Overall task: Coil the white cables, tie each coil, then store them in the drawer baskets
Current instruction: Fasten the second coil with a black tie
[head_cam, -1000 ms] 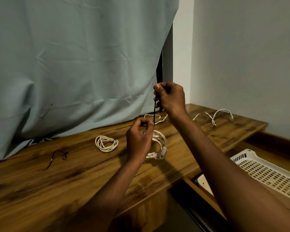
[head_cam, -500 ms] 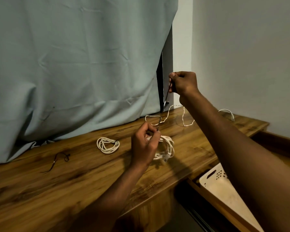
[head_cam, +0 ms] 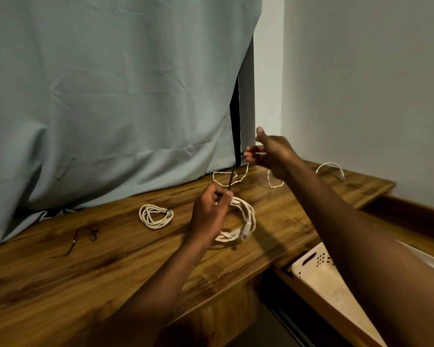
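Note:
My left hand [head_cam: 211, 211] pinches the lower part of a thin black tie [head_cam: 232, 180] just above a coiled white cable [head_cam: 247, 219] lying on the wooden tabletop [head_cam: 110, 259]. The tie rises toward my right hand [head_cam: 271, 154], which hovers higher at the right. Its thumb is lifted and its fingers are stretched out at the tie's upper end; I cannot tell if they touch it. A smaller, tied white coil [head_cam: 156, 216] lies to the left. A loose white cable [head_cam: 238, 180] snakes along the back of the table to the right corner.
A loose black tie [head_cam: 84, 235] lies on the tabletop at the left. A pale curtain [head_cam: 110, 108] hangs behind the table and a wall stands at the right. Below the table's right end, an open drawer holds a white perforated basket [head_cam: 313, 269].
My right hand has come down from its raised pull and its pinch has loosened, thumb now lifted. My left hand keeps its pinch at the coil. The view shifted slightly.

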